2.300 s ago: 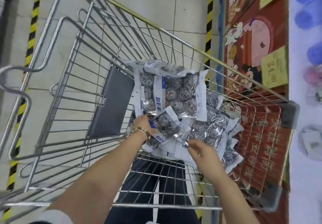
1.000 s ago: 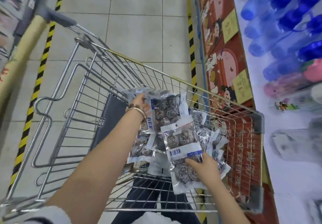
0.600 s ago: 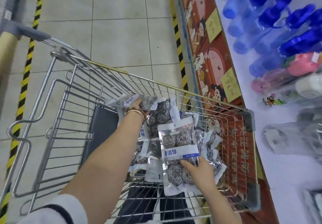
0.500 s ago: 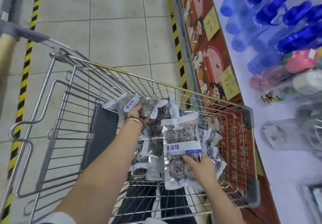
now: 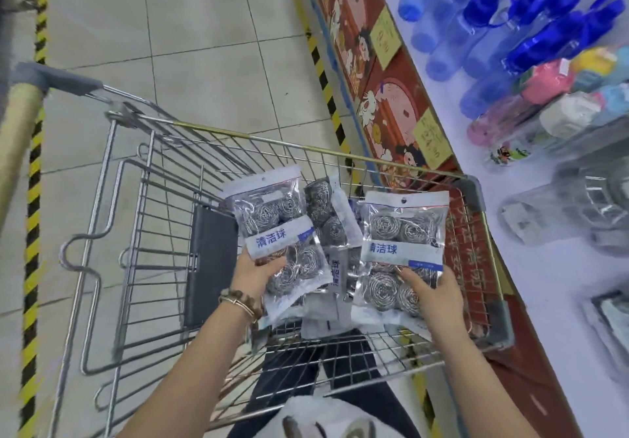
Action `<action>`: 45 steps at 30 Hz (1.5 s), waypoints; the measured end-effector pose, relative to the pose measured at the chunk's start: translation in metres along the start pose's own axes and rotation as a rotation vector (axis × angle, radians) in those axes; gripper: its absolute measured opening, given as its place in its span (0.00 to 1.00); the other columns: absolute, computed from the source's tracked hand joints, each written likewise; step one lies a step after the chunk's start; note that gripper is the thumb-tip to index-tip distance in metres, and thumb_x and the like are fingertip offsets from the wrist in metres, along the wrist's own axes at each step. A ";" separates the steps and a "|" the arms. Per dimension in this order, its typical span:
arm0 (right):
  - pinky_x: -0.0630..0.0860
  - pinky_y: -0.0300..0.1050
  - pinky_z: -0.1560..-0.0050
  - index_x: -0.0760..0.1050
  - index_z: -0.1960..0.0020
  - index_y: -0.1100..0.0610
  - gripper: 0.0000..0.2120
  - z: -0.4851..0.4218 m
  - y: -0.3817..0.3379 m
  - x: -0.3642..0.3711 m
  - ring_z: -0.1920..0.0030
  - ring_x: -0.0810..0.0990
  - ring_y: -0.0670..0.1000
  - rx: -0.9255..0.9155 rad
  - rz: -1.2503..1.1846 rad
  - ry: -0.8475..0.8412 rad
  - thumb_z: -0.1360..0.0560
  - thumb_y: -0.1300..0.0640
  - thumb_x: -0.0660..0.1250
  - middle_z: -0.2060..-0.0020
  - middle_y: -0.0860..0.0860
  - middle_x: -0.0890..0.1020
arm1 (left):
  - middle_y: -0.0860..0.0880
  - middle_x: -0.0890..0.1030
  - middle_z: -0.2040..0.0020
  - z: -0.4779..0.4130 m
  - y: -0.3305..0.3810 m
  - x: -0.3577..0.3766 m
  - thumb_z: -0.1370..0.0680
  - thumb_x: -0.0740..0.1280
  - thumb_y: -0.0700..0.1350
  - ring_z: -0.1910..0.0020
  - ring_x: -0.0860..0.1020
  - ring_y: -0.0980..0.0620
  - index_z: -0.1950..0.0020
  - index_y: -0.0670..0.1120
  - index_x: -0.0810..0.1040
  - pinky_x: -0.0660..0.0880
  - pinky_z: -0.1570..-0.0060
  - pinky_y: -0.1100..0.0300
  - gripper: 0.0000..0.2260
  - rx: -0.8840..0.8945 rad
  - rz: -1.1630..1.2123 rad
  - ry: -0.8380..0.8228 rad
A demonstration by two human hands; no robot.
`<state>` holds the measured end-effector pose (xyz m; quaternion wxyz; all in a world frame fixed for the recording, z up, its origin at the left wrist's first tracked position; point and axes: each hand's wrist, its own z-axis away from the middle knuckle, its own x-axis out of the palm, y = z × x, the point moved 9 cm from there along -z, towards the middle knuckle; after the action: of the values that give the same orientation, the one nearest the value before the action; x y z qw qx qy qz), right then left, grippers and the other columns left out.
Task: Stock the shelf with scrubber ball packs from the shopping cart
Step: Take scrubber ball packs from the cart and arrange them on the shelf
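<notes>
Head view, looking down: left hand [image 5: 258, 274] gripping the lower part of the left pack [image 5: 275, 230] of steel scrubber balls, thumb on the front, bracelet [image 5: 238, 298] on the wrist; right hand [image 5: 432, 291] gripping the lower half of the right pack [image 5: 405, 233], fingertips curled onto the front. Both bags upright, label side up, held above the cart [image 5: 306, 150] and just apart, the left one at 9 o'clock of the right. Between and beneath them, spare packs [image 5: 326, 219] lying loose in the basket. Likely step in hand: carrying this pair across to the shelf [image 5: 544, 267] at 3 o'clock. To do it well, lift clear of the wire rim before swinging right, keep the grip low and firm given slippery-looking film and top-heavy bags, keep labels facing out, and set each down on bare white space without knocking the blue bottles [image 5: 510, 22] at 1 o'clock or the clear containers [image 5: 578, 206] at 3 o'clock. Shelf top white and smooth, crowded along its far side; exact slot for these bags not visible. Below its edge, a red panel [image 5: 384, 97] with cartoon figures and yellow tags. Beyond the cart, pale floor tiles [image 5: 204, 29] at 12 o'clock, striped tape [image 5: 34, 199] at 9 o'clock, and a grey flap [image 5: 211, 267] on the basket's 9 o'clock side.
</notes>
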<state>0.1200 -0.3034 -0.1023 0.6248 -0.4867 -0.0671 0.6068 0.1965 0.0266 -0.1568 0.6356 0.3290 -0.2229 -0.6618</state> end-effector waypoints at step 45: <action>0.71 0.41 0.51 0.61 0.27 0.55 0.37 0.153 0.313 -0.385 0.54 0.75 0.45 0.289 -0.671 0.871 0.30 0.53 0.74 0.43 0.48 0.78 | 0.44 0.74 0.35 0.277 -0.027 0.516 0.36 0.72 0.62 0.39 0.73 0.44 0.34 0.42 0.69 0.71 0.40 0.48 0.38 0.537 -0.919 -0.686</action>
<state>-0.2985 -0.6057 -0.0440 0.8135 -0.5538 0.1296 0.1213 -0.0088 -0.5153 -0.0648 0.0743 0.3080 -0.4083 -0.8561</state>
